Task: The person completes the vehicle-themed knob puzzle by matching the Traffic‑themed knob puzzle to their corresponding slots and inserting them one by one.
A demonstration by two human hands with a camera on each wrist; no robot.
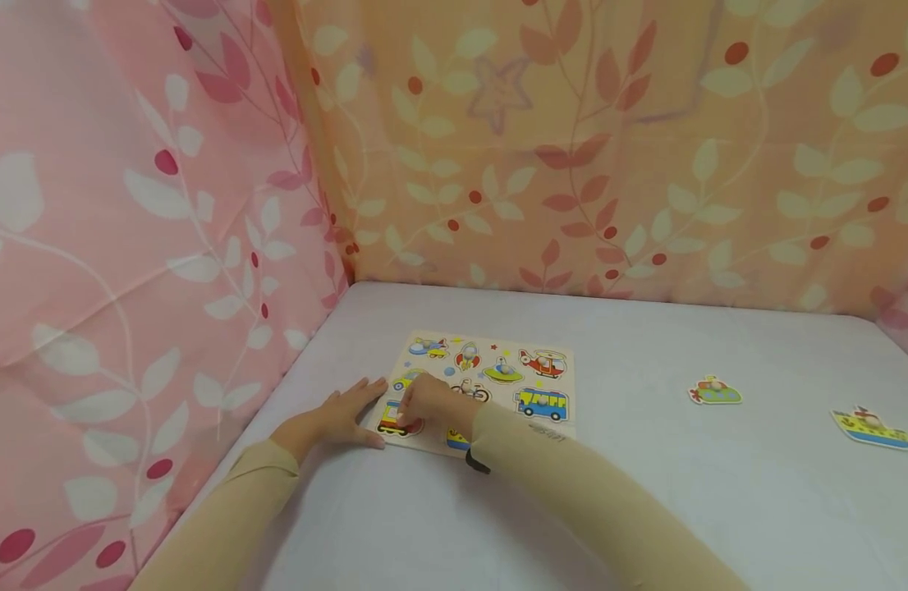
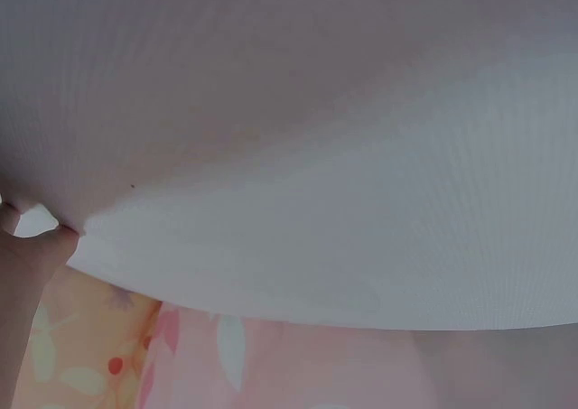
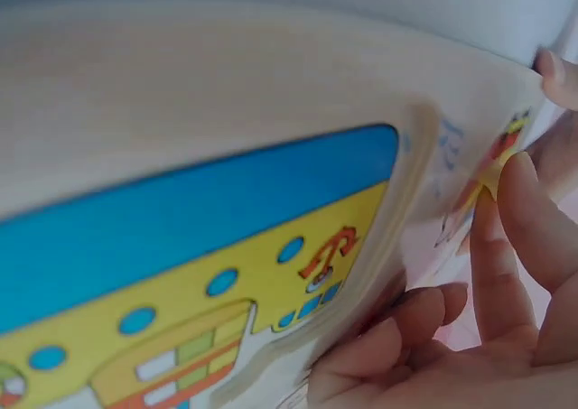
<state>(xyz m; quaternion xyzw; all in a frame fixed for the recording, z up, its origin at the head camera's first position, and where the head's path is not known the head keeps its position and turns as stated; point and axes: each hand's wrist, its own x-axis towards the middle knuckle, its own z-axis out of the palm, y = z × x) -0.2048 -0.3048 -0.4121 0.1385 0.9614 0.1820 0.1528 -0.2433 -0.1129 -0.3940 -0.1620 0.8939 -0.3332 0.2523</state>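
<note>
A wooden knob puzzle board (image 1: 502, 400) lies on the white-covered table, carrying vehicle pieces such as a bus (image 1: 543, 404), a helicopter (image 1: 544, 363) and a rocket (image 1: 468, 357). My right hand (image 1: 435, 404) reaches across it and pinches the knob of the train piece (image 1: 390, 417) between thumb and index finger, at the board's near left corner. The right wrist view shows this pinch on the train piece (image 3: 515, 138), near a recess with a printed ship (image 3: 271, 237). My left hand (image 1: 343, 417), fingers spread, rests at the board's left edge.
To the right of the board lie a green submarine piece (image 1: 718, 396) and, farther right, a yellow and blue ship piece (image 1: 860, 428). A pink leaf-patterned curtain (image 1: 129, 271) borders the table's left side, and an orange one (image 1: 498, 164) the back.
</note>
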